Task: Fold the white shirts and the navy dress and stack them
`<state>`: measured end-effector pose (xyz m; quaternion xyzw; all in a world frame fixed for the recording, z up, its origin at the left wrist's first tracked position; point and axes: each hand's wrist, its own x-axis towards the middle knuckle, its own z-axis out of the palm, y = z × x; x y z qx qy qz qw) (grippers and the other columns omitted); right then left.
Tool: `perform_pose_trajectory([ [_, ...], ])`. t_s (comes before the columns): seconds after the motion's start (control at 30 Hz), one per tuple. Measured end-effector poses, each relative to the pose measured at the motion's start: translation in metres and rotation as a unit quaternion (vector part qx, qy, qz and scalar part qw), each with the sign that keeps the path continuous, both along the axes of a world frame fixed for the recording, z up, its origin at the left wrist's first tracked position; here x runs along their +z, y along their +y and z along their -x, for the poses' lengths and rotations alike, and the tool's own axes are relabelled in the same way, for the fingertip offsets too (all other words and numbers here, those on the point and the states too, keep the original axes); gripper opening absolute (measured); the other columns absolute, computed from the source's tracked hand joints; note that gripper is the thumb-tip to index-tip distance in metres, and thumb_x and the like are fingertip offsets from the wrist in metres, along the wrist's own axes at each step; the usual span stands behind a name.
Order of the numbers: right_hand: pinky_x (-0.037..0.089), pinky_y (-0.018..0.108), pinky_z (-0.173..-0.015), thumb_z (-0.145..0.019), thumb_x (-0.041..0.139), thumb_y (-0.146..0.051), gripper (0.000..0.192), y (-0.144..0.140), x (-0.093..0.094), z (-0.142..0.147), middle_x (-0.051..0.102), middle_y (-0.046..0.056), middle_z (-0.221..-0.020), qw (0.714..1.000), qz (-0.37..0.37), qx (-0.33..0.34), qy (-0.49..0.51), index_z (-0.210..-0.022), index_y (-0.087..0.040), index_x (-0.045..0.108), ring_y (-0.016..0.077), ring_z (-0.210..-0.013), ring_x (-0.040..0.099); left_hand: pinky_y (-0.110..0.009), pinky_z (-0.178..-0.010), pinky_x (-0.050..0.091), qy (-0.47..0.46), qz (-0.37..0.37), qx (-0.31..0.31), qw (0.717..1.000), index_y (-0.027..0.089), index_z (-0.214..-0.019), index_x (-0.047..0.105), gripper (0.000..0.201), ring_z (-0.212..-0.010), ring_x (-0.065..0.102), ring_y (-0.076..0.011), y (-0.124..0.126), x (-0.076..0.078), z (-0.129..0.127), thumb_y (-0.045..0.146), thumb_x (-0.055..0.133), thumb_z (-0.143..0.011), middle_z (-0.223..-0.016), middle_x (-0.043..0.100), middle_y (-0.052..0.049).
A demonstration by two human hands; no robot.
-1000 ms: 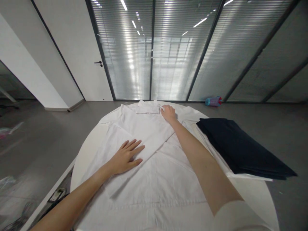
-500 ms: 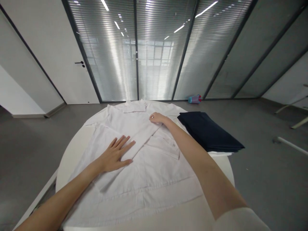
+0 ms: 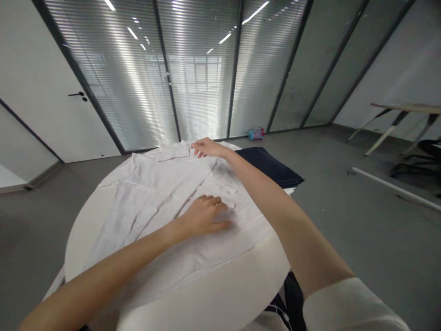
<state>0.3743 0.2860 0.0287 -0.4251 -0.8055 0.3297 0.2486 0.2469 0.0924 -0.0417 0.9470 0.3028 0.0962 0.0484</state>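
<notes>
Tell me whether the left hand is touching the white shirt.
Touching. The head view shows the left hand resting palm-down on the white shirt, fingers curled at the cuff, no gap visible beneath it.

Both forearms are bare from wrist to elbow, and the left hand (image 3: 203,214) and right hand (image 3: 206,148) wear no gloves, rings or watch. A loose white sleeve (image 3: 347,308) covers the right upper arm, ending near the elbow.

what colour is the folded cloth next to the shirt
Dark navy, nearly black; the folded cloth shows best in the head view.
</notes>
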Motion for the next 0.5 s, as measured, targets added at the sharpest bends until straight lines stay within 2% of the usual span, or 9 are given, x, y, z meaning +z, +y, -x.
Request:
perform_pose_trajectory([
  [0.07,0.050,0.017,-0.057,-0.101,0.054,-0.042,0.034,-0.008,0.009,-0.008,0.075,0.011,-0.099,0.999,-0.017,0.019,0.021,-0.098,-0.012,0.067,0.0099,-0.067,0.068,-0.036,-0.082,0.052,0.010,0.025,-0.022,0.999,0.019,-0.111,0.069,0.038,-0.091,0.068,-0.0244,-0.007,-0.002,-0.037,0.050,0.057,-0.093,-0.103,0.070,-0.008],
  [0.13,0.049,0.017,-0.058,-0.101,0.055,-0.041,0.033,-0.018,0.018,-0.019,0.074,0.009,-0.094,0.998,-0.045,0.032,0.021,-0.094,-0.011,0.067,0.0097,-0.066,0.067,-0.035,-0.075,0.053,0.016,0.024,-0.038,0.999,0.019,-0.113,0.067,0.037,-0.087,0.069,-0.0237,-0.008,-0.008,-0.065,0.048,0.053,-0.096,-0.106,0.068,-0.008],
  [0.23,0.050,0.019,-0.061,-0.101,0.055,-0.038,0.031,-0.034,0.027,-0.035,0.073,0.007,-0.090,0.995,-0.085,0.054,0.014,-0.093,-0.011,0.068,0.0097,-0.067,0.066,-0.031,-0.067,0.053,0.017,-0.013,-0.064,0.998,0.021,-0.126,0.059,0.031,-0.086,0.070,-0.0204,0.000,-0.019,-0.094,0.031,0.046,-0.100,-0.124,0.062,-0.008],
  [0.33,0.050,0.021,-0.064,-0.100,0.056,-0.037,0.030,-0.046,0.031,-0.050,0.072,0.006,-0.088,0.991,-0.115,0.071,-0.002,-0.098,-0.012,0.070,0.0106,-0.068,0.066,-0.030,-0.068,0.054,0.032,-0.056,-0.114,0.991,0.023,-0.132,0.054,0.034,-0.092,0.070,-0.0189,0.016,-0.025,-0.108,0.021,0.046,-0.099,-0.133,0.057,-0.007],
  [0.43,0.049,0.022,-0.066,-0.098,0.057,-0.034,0.027,-0.051,0.027,-0.062,0.073,0.007,-0.091,0.987,-0.136,0.064,-0.051,-0.107,-0.012,0.071,0.0124,-0.070,0.067,-0.030,-0.070,0.053,0.055,-0.086,-0.148,0.984,0.022,-0.120,0.059,0.024,-0.094,0.069,-0.0196,0.028,-0.027,-0.113,0.023,0.048,-0.099,-0.125,0.061,-0.006],
  [0.5,0.048,0.023,-0.067,-0.097,0.059,-0.032,0.026,-0.048,0.021,-0.066,0.074,0.008,-0.096,0.986,-0.139,0.044,-0.087,-0.110,-0.013,0.072,0.0128,-0.072,0.068,-0.031,-0.069,0.053,0.045,-0.102,-0.148,0.983,0.020,-0.116,0.061,0.021,-0.090,0.069,-0.0188,0.032,-0.028,-0.113,0.023,0.048,-0.099,-0.125,0.061,-0.006],
])
